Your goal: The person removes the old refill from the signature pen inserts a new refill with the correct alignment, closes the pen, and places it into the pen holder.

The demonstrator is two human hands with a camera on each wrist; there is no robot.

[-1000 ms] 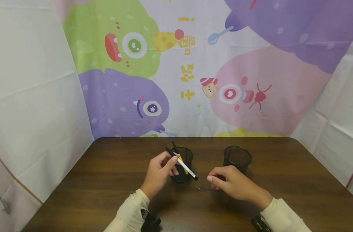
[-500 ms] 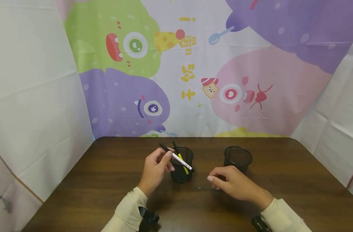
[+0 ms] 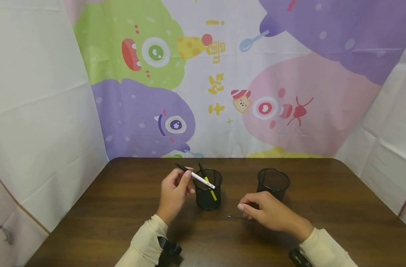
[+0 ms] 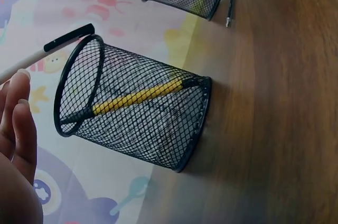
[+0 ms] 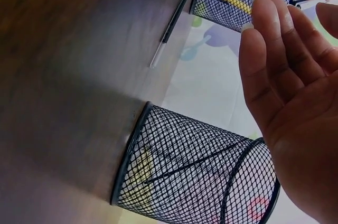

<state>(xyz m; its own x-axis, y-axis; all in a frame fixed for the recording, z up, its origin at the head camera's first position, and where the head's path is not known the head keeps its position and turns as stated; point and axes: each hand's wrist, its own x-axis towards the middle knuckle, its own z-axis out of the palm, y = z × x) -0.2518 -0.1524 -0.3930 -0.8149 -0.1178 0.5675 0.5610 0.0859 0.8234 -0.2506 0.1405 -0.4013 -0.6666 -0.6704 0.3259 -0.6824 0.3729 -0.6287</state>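
My left hand (image 3: 172, 194) pinches a white pen (image 3: 203, 180) with a black cap, tilted across the mouth of the left black mesh pen cup (image 3: 206, 203). In the left wrist view the pen's black end overlaps the cup's rim. A yellow marker (image 4: 140, 96) with black ends leans inside that cup. My right hand (image 3: 274, 213) hovers low with relaxed, bent fingers and holds nothing. Below its fingertips a thin dark pen refill (image 5: 174, 23) lies on the table. The second mesh cup (image 5: 185, 166) stands behind the right hand, which partly hides it in the head view.
Both cups stand upright on a dark wooden table (image 3: 122, 215). A cartoon-print cloth (image 3: 216, 137) hangs at the table's far edge, with white cloth walls (image 3: 49, 92) on both sides.
My left hand has drawn back leftward and slightly away with the white pen, whose lower end has moved from in front of the left cup to over it. The right hand stays in place.
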